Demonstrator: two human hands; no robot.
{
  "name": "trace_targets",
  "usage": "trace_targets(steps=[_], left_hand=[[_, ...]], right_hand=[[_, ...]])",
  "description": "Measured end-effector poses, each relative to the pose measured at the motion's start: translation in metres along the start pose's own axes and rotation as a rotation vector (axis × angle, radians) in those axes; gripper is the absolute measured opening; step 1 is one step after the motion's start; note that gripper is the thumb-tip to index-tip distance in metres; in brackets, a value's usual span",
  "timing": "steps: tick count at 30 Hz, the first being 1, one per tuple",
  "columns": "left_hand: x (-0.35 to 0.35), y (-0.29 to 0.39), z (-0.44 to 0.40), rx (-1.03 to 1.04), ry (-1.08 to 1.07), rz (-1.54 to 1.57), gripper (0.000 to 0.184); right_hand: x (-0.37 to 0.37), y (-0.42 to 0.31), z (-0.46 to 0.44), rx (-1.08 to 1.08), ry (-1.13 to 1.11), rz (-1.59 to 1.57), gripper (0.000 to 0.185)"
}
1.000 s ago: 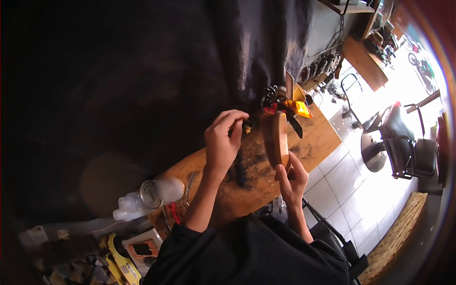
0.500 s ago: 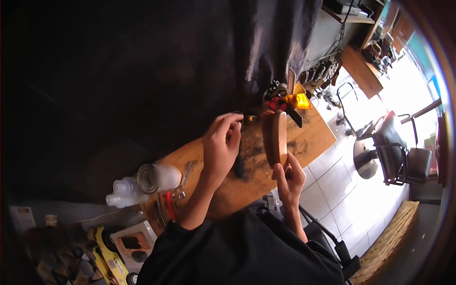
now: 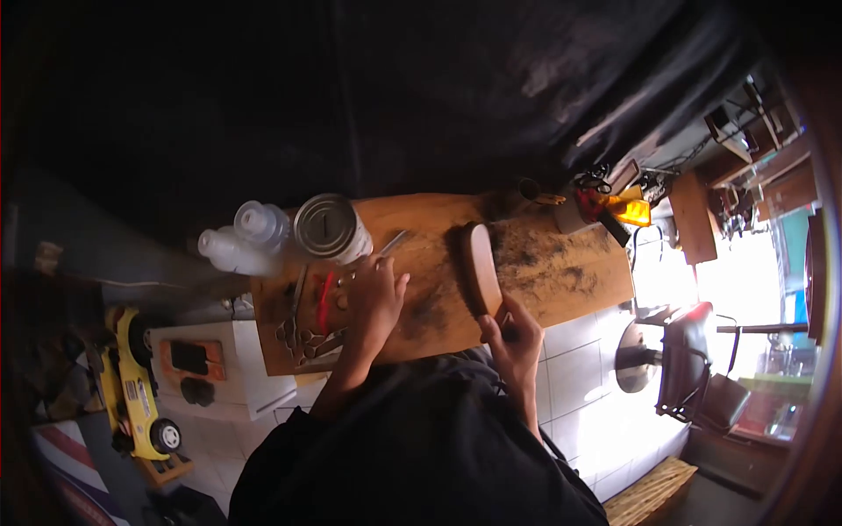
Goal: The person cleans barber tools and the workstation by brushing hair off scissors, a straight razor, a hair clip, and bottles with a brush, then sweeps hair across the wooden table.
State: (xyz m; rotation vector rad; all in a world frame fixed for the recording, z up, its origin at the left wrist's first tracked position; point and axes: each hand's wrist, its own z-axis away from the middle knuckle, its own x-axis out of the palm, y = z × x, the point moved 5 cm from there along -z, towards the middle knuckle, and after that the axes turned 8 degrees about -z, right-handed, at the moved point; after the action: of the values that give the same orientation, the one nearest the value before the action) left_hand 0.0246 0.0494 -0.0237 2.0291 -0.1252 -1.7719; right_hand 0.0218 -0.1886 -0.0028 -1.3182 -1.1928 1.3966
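The right hand (image 3: 516, 335) grips the brush (image 3: 484, 272) by its near end, over the wooden table (image 3: 421, 219). The left hand (image 3: 375, 302), fingers bent, is beside the can (image 3: 333, 230); whether it holds anything cannot be told. Judged step: brush held, left hand near tools. Any next move calls for a steady grip. The brush's long axis points away from the wearer, leaning left.

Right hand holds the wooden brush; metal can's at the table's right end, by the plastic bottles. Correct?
Wrong end: the head view shows the metal can at the left end of the table. The rest holds: it's by the plastic bottles, and the right hand holds the wooden brush.
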Motion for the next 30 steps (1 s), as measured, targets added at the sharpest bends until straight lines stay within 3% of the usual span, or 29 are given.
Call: trace_targets(steps=[4, 6, 8, 10, 13, 19, 22, 25, 28, 30], left_hand=[[0.005, -0.013, 0.006, 0.009, 0.032, 0.056, 0.034], [0.022, -0.022, 0.008, -0.156, 0.038, 0.289, 0.036], [0.031, -0.021, 0.009, -0.167, 0.027, 0.289, 0.038], [0.021, -0.009, 0.008, -0.034, -0.005, 0.048, 0.039], [0.020, -0.008, 0.004, -0.039, 0.001, 0.044, 0.040], [0.014, -0.023, 0.009, -0.459, -0.058, 0.458, 0.028], [0.032, -0.027, 0.004, -0.314, -0.107, 0.370, 0.022], [0.029, -0.012, 0.000, 0.049, 0.116, 0.059, 0.022], [0.019, 0.001, -0.002, 0.051, 0.323, -0.028, 0.012], [0.036, -0.008, -0.010, -0.088, 0.269, 0.199, 0.009]], right_hand=[[0.017, -0.003, 0.012, 0.029, -0.095, 0.096, 0.043], [0.022, -0.004, 0.013, 0.038, -0.128, 0.128, 0.041], [0.025, -0.007, 0.012, 0.021, -0.120, 0.130, 0.041], [0.026, -0.005, 0.009, 0.049, -0.134, 0.141, 0.040], [0.024, 0.000, 0.006, 0.100, -0.153, 0.162, 0.041], [0.021, 0.008, -0.002, 0.032, -0.109, 0.145, 0.047], [0.022, 0.010, -0.006, 0.030, -0.109, 0.123, 0.048], [0.022, 0.006, -0.011, 0.004, -0.111, 0.130, 0.047], [0.020, 0.004, -0.016, -0.001, -0.119, 0.123, 0.046], [0.019, 0.011, -0.017, 0.015, -0.113, 0.089, 0.046]])
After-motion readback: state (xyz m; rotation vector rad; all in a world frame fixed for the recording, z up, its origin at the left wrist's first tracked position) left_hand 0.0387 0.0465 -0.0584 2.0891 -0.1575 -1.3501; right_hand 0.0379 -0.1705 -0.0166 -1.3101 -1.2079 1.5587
